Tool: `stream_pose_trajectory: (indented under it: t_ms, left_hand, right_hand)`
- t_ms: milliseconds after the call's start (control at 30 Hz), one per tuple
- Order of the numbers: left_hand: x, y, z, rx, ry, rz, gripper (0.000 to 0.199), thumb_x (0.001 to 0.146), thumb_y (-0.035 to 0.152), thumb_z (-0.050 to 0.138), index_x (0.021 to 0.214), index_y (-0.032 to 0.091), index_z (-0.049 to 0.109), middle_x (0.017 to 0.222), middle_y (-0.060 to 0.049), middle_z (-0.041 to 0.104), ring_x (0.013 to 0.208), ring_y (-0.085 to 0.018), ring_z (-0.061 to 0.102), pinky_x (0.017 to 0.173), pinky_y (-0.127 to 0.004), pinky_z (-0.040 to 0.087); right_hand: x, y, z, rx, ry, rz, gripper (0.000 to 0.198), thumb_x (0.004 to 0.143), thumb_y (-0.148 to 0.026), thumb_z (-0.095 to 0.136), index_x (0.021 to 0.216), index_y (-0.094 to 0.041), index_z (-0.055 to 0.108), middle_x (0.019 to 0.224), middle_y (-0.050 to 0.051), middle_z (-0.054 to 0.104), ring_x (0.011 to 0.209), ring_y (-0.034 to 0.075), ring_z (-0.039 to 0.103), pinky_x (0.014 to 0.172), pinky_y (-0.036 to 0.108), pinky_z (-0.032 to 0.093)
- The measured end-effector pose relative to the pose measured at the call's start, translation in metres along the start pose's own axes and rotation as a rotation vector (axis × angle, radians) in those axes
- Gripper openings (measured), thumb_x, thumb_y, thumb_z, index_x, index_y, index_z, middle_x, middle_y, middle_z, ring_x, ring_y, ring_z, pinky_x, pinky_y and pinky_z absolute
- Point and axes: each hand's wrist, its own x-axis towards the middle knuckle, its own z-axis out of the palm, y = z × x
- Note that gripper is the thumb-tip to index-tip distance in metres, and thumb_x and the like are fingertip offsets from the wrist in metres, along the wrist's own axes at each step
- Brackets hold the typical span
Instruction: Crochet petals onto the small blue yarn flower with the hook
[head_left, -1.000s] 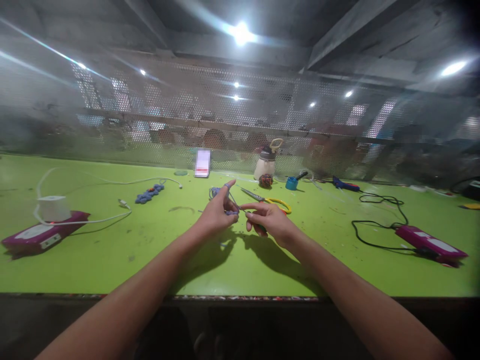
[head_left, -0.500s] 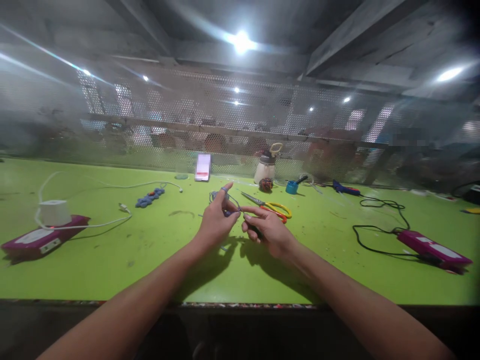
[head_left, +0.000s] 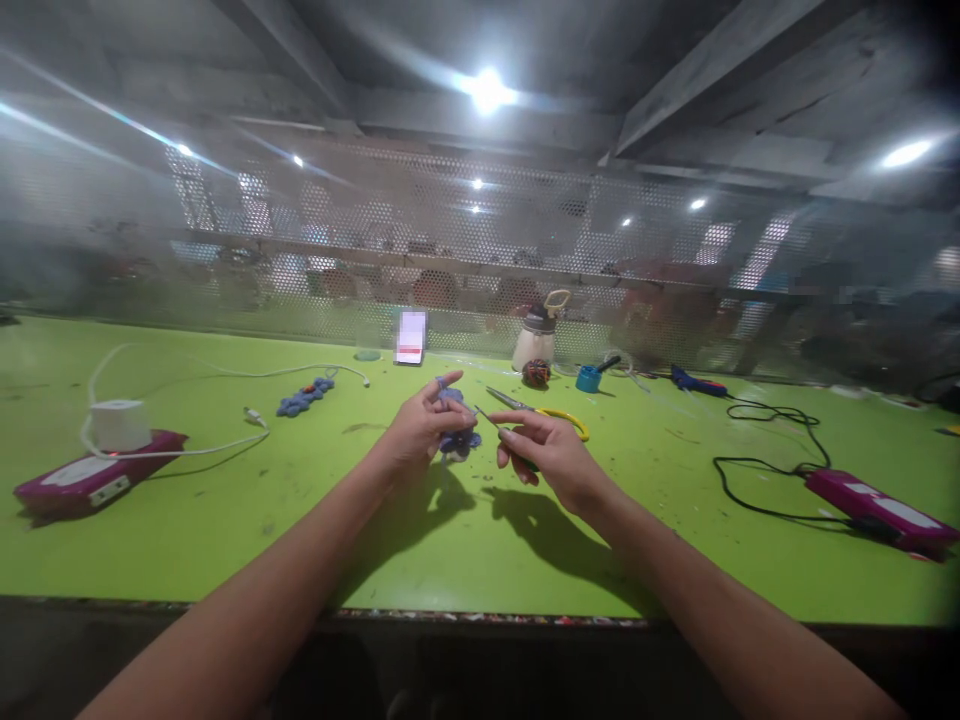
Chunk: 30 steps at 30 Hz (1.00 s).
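My left hand (head_left: 416, 425) pinches a small blue-purple crocheted piece (head_left: 459, 440), with yarn (head_left: 441, 384) of the same colour looped round its raised index finger. Closed round a thin crochet hook (head_left: 484, 414), my right hand (head_left: 547, 447) points the tip left at the work. A small gap shows between the hook tip and the left fingertips. Most of the hook's handle is hidden in the palm. Just behind the right hand lie scissors (head_left: 566, 420) with yellow and orange handles. Further left on the table rests a braided-looking blue crocheted strip (head_left: 304, 398).
On the green table (head_left: 262, 560) a phone (head_left: 411, 337) stands at the back, beside a bottle (head_left: 532, 345), a dark yarn ball (head_left: 535, 373) and a blue pot (head_left: 589, 378). Power strips (head_left: 97, 475) with cables lie at both sides. A glue gun (head_left: 697, 382) sits back right.
The hands have moved slightly apart, and the hook has come away from the left fingertips. My left hand has turned, so more of the crocheted piece shows below it. The view shifted a little.
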Motion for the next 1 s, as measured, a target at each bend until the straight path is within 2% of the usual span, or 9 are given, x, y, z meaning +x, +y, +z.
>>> stream_pose_trajectory:
  t_ms: [200,567,800,1000]
  left_hand:
    - [0.0002,0.0060,-0.0033,0.005,-0.019,-0.002,0.091,0.063,-0.001,0.077,0.142,0.004,0.034,0.067,0.002,0.063,0.068,-0.015,0.058,0.071,-0.030,0.045]
    - [0.0013,0.0005,-0.0036,0.132,-0.056,0.035,0.096,0.060,0.004,0.081,0.144,0.005,0.034,0.068,0.001,0.065,0.066,-0.014,0.058,0.069,-0.030,0.044]
    - [0.0001,-0.0004,0.0005,0.217,-0.047,0.072,0.095,0.059,0.009,0.081,0.143,0.003,0.037,0.068,0.001,0.065,0.066,-0.014,0.058,0.070,-0.030,0.043]
    - [-0.0002,-0.0014,0.0027,0.285,-0.041,0.067,0.082,0.061,0.008,0.078,0.136,0.003,0.047,0.067,-0.001,0.065,0.064,-0.015,0.058,0.065,-0.030,0.043]
  right_hand:
    - [0.0026,-0.0002,-0.0083,-0.142,-0.029,-0.059,0.025,0.080,-0.027,0.067,0.100,-0.014,0.073,0.061,0.000,0.066,0.039,0.005,0.046,0.040,0.021,0.032]
    - [0.0029,0.0018,-0.0062,-0.136,-0.059,-0.050,0.027,0.081,-0.031,0.066,0.100,-0.013,0.070,0.060,-0.002,0.065,0.037,0.005,0.045,0.039,0.021,0.030]
    - [-0.0005,-0.0033,-0.0016,-0.003,-0.112,0.044,0.027,0.080,-0.041,0.068,0.088,-0.016,0.062,0.059,-0.003,0.063,0.039,0.006,0.046,0.039,0.020,0.031]
    - [-0.0020,-0.0039,-0.0006,0.087,-0.158,0.147,0.030,0.079,-0.045,0.068,0.087,-0.017,0.059,0.053,-0.005,0.055,0.041,0.006,0.045,0.041,0.019,0.033]
